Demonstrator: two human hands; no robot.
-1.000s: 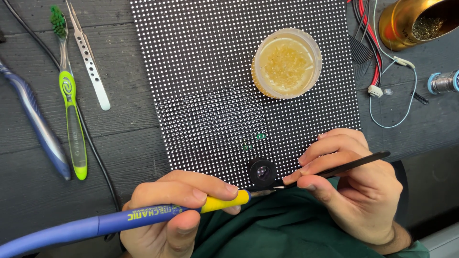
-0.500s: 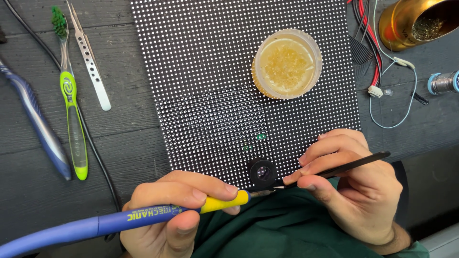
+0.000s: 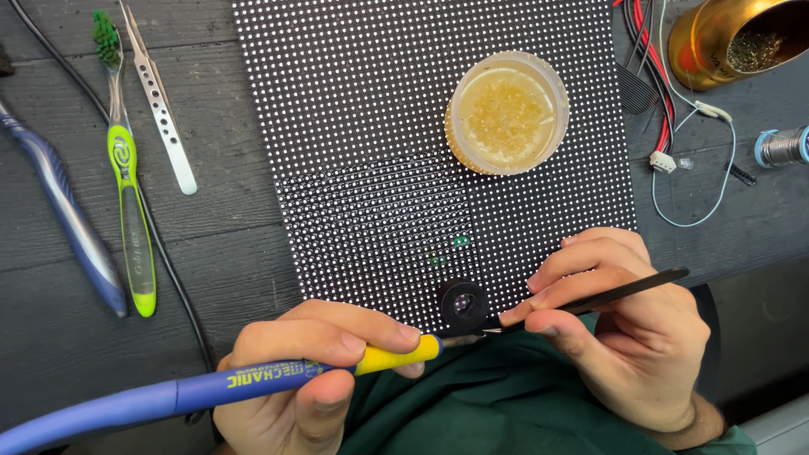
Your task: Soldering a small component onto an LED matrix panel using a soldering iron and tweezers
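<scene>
My left hand (image 3: 303, 371) grips a soldering iron (image 3: 253, 383) with a blue handle and yellow collar, its tip pointing right at the near edge of a black dotted LED panel (image 3: 379, 126). My right hand (image 3: 628, 337) pinches black tweezers (image 3: 615, 291), whose tips meet the iron's tip just below a small black round lens (image 3: 463, 305) resting on the panel's near edge. Two small green spots (image 3: 451, 248) show on the panel above the lens. A round tub of amber flux (image 3: 506, 112) sits on the panel.
On the dark wooden table to the left lie a green toothbrush (image 3: 126, 185), metal tweezers (image 3: 160, 118), a blue-handled tool (image 3: 63, 211) and a black cable (image 3: 168, 270). At right are a brass-coloured cup (image 3: 725, 42), red and white wires (image 3: 674, 126) and a solder spool (image 3: 779, 147).
</scene>
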